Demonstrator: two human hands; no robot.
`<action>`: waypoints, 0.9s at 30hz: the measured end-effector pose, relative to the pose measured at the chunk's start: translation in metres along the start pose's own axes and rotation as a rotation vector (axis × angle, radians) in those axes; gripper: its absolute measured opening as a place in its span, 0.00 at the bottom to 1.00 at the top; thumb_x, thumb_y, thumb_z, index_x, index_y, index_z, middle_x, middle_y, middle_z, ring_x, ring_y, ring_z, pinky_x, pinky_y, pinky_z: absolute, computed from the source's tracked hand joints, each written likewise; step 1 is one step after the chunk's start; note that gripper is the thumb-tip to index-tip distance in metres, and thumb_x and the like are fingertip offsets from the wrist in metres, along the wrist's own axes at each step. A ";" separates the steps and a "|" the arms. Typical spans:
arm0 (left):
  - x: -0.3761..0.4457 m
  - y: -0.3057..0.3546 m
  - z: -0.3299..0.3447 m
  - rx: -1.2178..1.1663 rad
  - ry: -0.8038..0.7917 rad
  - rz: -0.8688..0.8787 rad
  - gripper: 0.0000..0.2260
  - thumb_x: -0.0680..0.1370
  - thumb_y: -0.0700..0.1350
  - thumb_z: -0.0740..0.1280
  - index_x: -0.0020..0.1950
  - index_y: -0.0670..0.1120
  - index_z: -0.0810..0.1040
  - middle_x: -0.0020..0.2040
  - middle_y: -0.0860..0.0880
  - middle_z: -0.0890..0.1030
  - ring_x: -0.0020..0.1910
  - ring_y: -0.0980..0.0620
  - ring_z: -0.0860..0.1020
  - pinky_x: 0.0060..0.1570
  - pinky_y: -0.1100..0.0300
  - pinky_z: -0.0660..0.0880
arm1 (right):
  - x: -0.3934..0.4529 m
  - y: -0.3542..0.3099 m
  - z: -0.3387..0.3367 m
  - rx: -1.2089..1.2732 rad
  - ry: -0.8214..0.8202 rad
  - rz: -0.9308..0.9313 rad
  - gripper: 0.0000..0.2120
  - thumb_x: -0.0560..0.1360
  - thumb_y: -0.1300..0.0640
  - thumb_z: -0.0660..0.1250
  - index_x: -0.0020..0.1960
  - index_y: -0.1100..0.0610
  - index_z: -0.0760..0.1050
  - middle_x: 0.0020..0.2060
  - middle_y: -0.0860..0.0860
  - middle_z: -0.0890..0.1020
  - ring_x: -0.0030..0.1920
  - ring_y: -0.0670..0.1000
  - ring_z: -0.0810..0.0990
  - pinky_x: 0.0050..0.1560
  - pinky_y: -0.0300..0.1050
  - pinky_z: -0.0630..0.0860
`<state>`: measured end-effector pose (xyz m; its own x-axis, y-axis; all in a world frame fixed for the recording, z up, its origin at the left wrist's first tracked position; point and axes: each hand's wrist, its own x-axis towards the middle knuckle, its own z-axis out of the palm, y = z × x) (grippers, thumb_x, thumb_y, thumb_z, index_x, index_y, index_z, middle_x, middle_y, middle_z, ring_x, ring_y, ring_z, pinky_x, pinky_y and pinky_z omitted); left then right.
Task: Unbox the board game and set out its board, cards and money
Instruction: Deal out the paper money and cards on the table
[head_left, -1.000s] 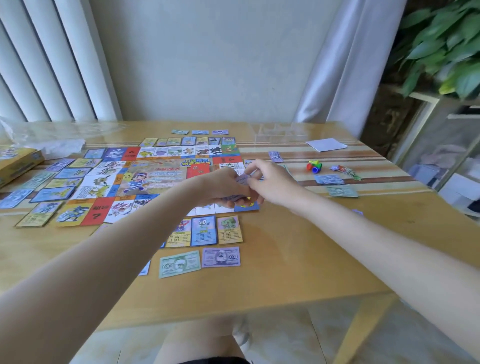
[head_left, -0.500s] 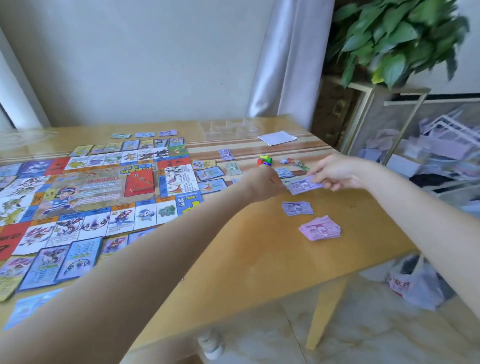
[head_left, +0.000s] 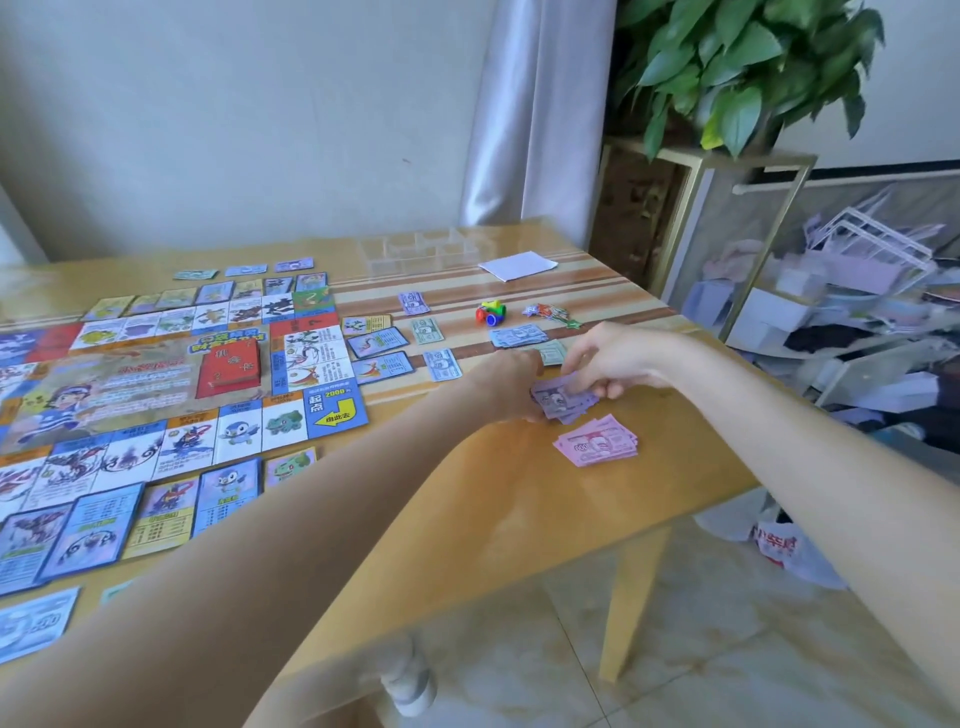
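Purple paper money (head_left: 563, 399) is in both hands near the right edge of the table (head_left: 467, 509). The left hand (head_left: 511, 384) holds the little stack with curled fingers, and the right hand (head_left: 605, 364) pinches the top notes. A pink stack (head_left: 596, 447) lies on the table just beside them, closer to the near edge.

Most of the job looks done. The board (head_left: 171, 384) lies open and flat on the left part of the table, with a red deck (head_left: 229, 368) in its middle. Cards (head_left: 379, 343) sit in rows around the board's edges. Blue and green notes (head_left: 517, 335) lie in small piles toward the far right corner, near the dice (head_left: 491, 312).

What is left, I think, is sorting this purple money into its own pile. The box is not in view.
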<state>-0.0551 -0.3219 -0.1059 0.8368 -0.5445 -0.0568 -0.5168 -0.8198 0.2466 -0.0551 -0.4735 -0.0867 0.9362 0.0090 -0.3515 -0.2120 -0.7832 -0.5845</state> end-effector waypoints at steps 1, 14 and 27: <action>0.000 0.000 0.001 0.003 -0.004 0.003 0.25 0.75 0.47 0.69 0.69 0.42 0.66 0.63 0.44 0.75 0.61 0.46 0.73 0.55 0.56 0.70 | 0.001 -0.001 0.003 -0.076 0.011 -0.014 0.13 0.71 0.63 0.71 0.54 0.59 0.76 0.33 0.54 0.75 0.28 0.48 0.69 0.24 0.37 0.65; -0.001 0.009 0.008 -0.040 0.059 -0.091 0.21 0.75 0.45 0.68 0.66 0.41 0.70 0.61 0.43 0.75 0.60 0.46 0.73 0.53 0.58 0.71 | 0.001 0.001 0.005 -0.183 0.055 -0.051 0.12 0.74 0.57 0.70 0.56 0.56 0.74 0.49 0.54 0.74 0.43 0.51 0.74 0.33 0.38 0.72; -0.006 -0.008 -0.002 -0.068 0.042 -0.122 0.20 0.75 0.41 0.67 0.66 0.42 0.72 0.61 0.45 0.76 0.59 0.47 0.74 0.54 0.58 0.72 | 0.004 0.010 0.004 -0.256 0.019 -0.166 0.18 0.70 0.57 0.73 0.59 0.53 0.73 0.58 0.52 0.71 0.40 0.48 0.75 0.39 0.39 0.74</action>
<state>-0.0554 -0.3113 -0.1054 0.9005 -0.4320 -0.0498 -0.3981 -0.8650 0.3054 -0.0548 -0.4790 -0.0963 0.9575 0.1401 -0.2520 0.0194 -0.9033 -0.4285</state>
